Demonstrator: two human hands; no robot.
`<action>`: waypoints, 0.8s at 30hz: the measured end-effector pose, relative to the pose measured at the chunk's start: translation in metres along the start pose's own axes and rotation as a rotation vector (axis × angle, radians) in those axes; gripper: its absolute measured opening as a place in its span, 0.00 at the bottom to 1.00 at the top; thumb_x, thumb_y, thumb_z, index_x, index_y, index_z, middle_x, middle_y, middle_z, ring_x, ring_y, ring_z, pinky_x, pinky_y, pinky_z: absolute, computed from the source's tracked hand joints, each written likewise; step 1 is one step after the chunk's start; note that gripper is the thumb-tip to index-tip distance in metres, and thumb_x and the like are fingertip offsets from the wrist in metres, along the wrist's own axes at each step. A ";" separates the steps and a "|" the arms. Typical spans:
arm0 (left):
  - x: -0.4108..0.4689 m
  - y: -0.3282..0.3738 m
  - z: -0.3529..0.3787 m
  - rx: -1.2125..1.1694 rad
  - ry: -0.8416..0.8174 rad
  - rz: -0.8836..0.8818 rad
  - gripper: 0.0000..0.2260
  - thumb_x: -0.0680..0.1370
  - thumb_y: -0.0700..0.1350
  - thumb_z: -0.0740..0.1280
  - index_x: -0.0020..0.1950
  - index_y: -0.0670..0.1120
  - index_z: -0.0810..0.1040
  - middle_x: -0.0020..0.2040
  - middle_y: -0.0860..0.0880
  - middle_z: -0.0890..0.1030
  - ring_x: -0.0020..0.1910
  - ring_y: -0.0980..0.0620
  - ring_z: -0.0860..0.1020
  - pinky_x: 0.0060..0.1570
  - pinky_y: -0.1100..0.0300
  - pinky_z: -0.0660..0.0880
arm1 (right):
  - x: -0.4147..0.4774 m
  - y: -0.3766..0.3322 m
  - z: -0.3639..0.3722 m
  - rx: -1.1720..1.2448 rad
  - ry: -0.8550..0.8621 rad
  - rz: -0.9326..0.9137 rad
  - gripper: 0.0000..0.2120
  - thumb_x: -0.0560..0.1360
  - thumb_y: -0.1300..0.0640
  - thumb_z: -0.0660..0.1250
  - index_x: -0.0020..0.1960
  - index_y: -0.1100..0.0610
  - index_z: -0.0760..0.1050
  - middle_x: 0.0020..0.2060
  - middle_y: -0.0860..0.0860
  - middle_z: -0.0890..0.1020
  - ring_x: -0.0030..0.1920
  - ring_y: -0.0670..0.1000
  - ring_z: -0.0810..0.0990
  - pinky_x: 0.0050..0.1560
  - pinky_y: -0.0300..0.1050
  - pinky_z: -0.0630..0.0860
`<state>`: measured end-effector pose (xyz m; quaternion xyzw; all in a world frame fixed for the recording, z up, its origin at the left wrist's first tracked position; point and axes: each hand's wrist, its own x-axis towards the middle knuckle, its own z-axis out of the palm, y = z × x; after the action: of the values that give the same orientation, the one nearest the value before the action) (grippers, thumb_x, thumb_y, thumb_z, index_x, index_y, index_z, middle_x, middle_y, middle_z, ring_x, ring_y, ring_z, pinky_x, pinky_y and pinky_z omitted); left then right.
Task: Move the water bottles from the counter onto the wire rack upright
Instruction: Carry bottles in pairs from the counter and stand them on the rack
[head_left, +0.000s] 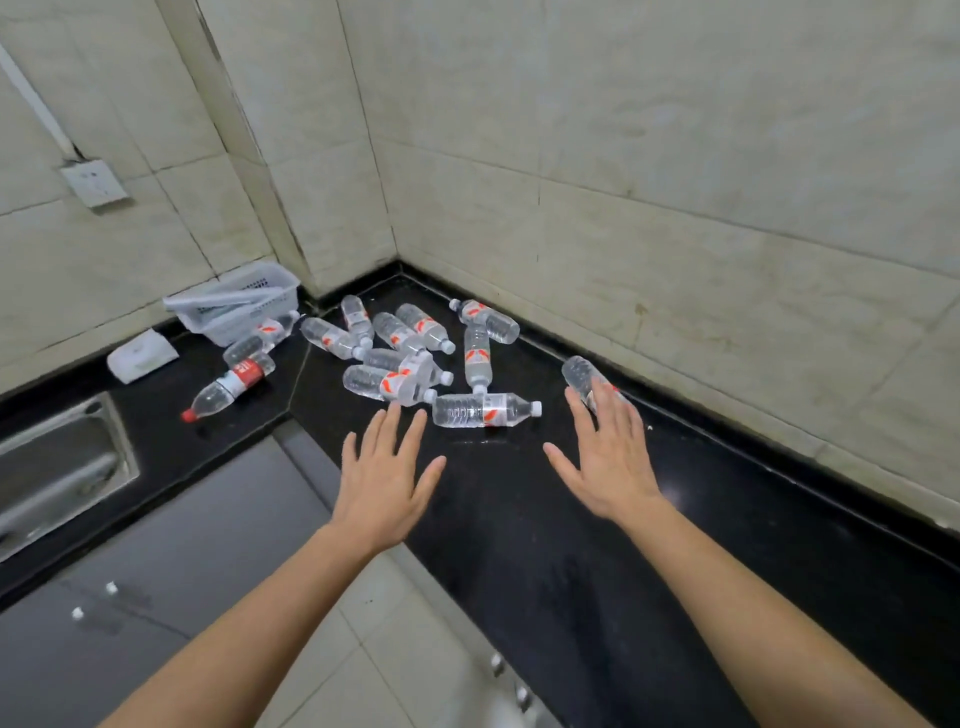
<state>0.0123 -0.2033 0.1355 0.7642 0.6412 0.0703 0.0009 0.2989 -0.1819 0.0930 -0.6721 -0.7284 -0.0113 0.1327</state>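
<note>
Left hand (387, 483): I see the grip released, fingers spread.
Right hand (610, 457): grip released too.
Water bottles (485, 410): lying on tabletop (519, 545).

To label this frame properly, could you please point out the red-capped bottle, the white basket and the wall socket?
red-capped bottle (246, 373), head view, on its red label.
white basket (254, 285), head view, on its perforated wall.
wall socket (94, 183), head view, on its faceplate.

Clear plastic bottles (485, 410), glossy counter (571, 545)
</note>
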 end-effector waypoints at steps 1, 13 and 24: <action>0.019 0.000 0.004 0.022 -0.027 0.031 0.38 0.76 0.67 0.37 0.82 0.51 0.54 0.83 0.43 0.53 0.81 0.43 0.52 0.77 0.39 0.53 | 0.014 0.005 0.005 -0.001 -0.022 0.019 0.38 0.78 0.33 0.49 0.81 0.55 0.56 0.80 0.61 0.54 0.79 0.62 0.55 0.78 0.62 0.55; 0.220 -0.013 0.080 -0.064 -0.266 0.295 0.35 0.81 0.62 0.60 0.82 0.50 0.51 0.83 0.43 0.52 0.81 0.42 0.51 0.77 0.43 0.55 | 0.117 0.047 0.062 -0.104 -0.236 0.344 0.39 0.78 0.31 0.52 0.80 0.55 0.56 0.80 0.61 0.56 0.80 0.61 0.53 0.78 0.61 0.51; 0.323 -0.020 0.207 -0.031 -0.661 0.622 0.37 0.80 0.60 0.60 0.83 0.50 0.47 0.82 0.42 0.53 0.80 0.41 0.56 0.75 0.41 0.60 | 0.124 0.033 0.119 -0.141 -0.526 0.737 0.40 0.80 0.36 0.57 0.82 0.56 0.46 0.80 0.60 0.51 0.79 0.62 0.53 0.77 0.58 0.56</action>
<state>0.0696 0.1349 -0.0371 0.9017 0.3453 -0.1710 0.1960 0.3027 -0.0341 -0.0014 -0.8737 -0.4472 0.1583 -0.1077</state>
